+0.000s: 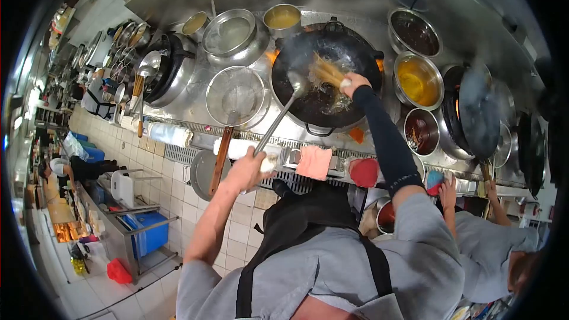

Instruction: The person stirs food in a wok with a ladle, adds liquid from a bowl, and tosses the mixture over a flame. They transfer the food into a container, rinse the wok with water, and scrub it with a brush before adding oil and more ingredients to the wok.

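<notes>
My left hand (252,169) is closed on the handle of a metal ladle (297,85), whose bowl is inside a large black wok (296,59). Over the same wok, my right hand (354,83) grips a bamboo brush (327,72) with its bristles pointing down and left. Splashing water or steam surrounds the bristles. Orange flame shows at the wok's rim. A wire strainer (236,96) with a wooden handle lies left of the wok, close to my left hand.
Metal bowls with yellow liquid (418,83) and dark red sauce (422,132) stand right of the wok. At the far right a co-worker (495,249) works at another wok (479,112). A pink cloth (314,162) lies on the front edge.
</notes>
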A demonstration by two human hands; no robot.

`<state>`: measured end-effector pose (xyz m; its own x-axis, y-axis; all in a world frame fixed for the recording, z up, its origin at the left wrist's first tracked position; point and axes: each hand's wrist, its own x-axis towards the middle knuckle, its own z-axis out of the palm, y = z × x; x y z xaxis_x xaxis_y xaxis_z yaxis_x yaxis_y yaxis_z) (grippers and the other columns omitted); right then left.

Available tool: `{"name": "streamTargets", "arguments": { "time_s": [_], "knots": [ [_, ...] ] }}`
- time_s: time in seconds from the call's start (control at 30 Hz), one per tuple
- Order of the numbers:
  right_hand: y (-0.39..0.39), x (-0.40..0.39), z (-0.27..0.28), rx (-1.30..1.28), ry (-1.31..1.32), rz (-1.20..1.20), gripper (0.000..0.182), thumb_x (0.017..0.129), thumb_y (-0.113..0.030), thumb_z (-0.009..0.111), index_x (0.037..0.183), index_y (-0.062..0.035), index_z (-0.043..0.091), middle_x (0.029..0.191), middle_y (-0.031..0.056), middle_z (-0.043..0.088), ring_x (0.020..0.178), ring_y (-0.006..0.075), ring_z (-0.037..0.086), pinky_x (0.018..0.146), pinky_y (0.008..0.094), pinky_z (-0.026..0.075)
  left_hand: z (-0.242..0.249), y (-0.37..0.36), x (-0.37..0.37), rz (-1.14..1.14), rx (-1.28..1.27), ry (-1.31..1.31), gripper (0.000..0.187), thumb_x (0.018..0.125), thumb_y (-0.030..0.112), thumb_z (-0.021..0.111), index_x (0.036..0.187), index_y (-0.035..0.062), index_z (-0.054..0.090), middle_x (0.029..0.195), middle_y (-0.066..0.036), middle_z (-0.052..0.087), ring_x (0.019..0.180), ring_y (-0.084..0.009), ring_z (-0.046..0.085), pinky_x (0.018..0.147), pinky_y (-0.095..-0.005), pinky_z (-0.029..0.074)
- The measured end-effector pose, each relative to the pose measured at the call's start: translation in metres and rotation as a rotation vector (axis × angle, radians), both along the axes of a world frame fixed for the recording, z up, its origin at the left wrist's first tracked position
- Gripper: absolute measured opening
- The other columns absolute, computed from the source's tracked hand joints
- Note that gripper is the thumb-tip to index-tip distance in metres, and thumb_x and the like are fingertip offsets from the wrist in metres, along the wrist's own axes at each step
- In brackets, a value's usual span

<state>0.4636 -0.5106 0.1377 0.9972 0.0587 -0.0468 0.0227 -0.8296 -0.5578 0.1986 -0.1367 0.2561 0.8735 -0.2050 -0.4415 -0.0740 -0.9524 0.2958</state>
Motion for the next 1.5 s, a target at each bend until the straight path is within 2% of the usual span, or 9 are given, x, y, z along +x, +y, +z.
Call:
{"name": "streamTargets", "arguments": {
  "time_s": [0.13,0.43,0.53,0.73,1.0,1.1,1.23,1.43,1.5],
  "knots": [
    [0.03,-0.016,0.015,0.398,-0.121,-0.108,0.054,0.077,-0.031,0.08,0.126,-0.0101,0.07,0.116,0.0226,0.072,0.11,0.0383,0.069,0.096,0.0423,0.054,-0.012,-0.021,0.062,-0.115,0.077,-0.049,0.062,0.085,0.046,0.078,0.129,0.0055,0.062,0.125,-0.03,0.057,0.103,-0.0475,0.067,0.091,-0.0508,0.055],
    [-0.041,-0.141,0.096,0.077,-0.009,0.094,0.026,0.081,-0.024,0.075,0.101,-0.0071,0.074,0.091,0.0199,0.073,0.091,0.0405,0.071,0.084,0.0461,0.056,-0.014,-0.03,0.059,0.382,-0.652,-0.31,0.063,0.083,0.037,0.086,0.123,-0.0058,0.063,0.112,-0.019,0.071,0.105,-0.0302,0.069,0.091,-0.0384,0.053],
    [0.004,-0.095,0.076,0.117,0.022,0.379,0.025,0.082,-0.024,0.075,0.099,-0.0065,0.074,0.095,0.0205,0.074,0.09,0.0399,0.071,0.082,0.0458,0.056,-0.036,-0.006,0.031,0.492,-0.637,-0.407,0.061,0.082,0.033,0.087,0.123,-0.0056,0.064,0.113,-0.019,0.07,0.104,-0.0287,0.068,0.093,-0.0392,0.052],
    [0.099,0.015,-0.004,0.465,0.098,-0.077,0.03,0.08,-0.028,0.077,0.099,-0.0058,0.073,0.093,0.0202,0.074,0.088,0.0398,0.071,0.079,0.0454,0.056,-0.066,0.024,-0.014,0.752,-0.51,-0.319,0.057,0.084,0.036,0.085,0.119,-0.0055,0.066,0.109,-0.024,0.069,0.102,-0.0378,0.068,0.09,-0.0435,0.053],
    [0.079,-0.061,0.028,0.117,0.034,0.069,0.03,0.081,-0.027,0.076,0.108,-0.013,0.074,0.101,0.0223,0.074,0.094,0.0422,0.07,0.087,0.0465,0.056,-0.212,0.064,-0.069,0.7,-0.638,-0.239,0.055,0.085,0.036,0.085,0.117,-0.0051,0.067,0.103,-0.019,0.073,0.097,-0.03,0.071,0.086,-0.0389,0.055],
    [0.084,0.048,-0.039,0.371,-0.155,-0.131,0.035,0.081,-0.026,0.077,0.11,-0.0076,0.072,0.092,0.0201,0.074,0.084,0.0394,0.071,0.08,0.0446,0.057,-0.177,0.056,-0.073,0.426,0.054,-0.733,0.054,0.086,0.036,0.083,0.115,-0.0064,0.067,0.101,-0.015,0.074,0.092,-0.0244,0.071,0.083,-0.0361,0.055],
    [0.102,-0.044,-0.022,0.37,-0.211,0.038,0.033,0.079,-0.026,0.077,0.107,-0.0092,0.072,0.096,0.0211,0.073,0.091,0.0411,0.071,0.083,0.0455,0.056,-0.114,0.047,-0.065,1.011,-0.792,-0.19,0.043,0.091,0.03,0.078,0.113,-0.0054,0.068,0.1,-0.012,0.074,0.089,-0.0178,0.069,0.079,-0.0336,0.054],
    [0.034,-0.106,0.083,-0.423,0.134,0.172,0.032,0.084,-0.028,0.069,0.114,-0.0161,0.073,0.101,0.0212,0.073,0.095,0.0395,0.071,0.087,0.0503,0.057,-0.072,0.022,-0.072,1.052,-1.067,-0.072,0.033,0.093,0.026,0.075,0.11,-0.0012,0.069,0.093,-0.003,0.07,0.081,-0.0121,0.063,0.073,-0.0296,0.052],
    [0.026,-0.028,0.023,-0.302,-0.09,0.118,0.026,0.085,-0.027,0.067,0.105,-0.0107,0.071,0.097,0.0204,0.073,0.095,0.0415,0.069,0.085,0.053,0.056,-0.07,0.009,-0.075,1.048,-1.039,0.009,0.03,0.093,0.025,0.075,0.108,0.0008,0.069,0.092,-0.002,0.069,0.08,-0.01,0.062,0.071,-0.0279,0.051]
  ]
}}
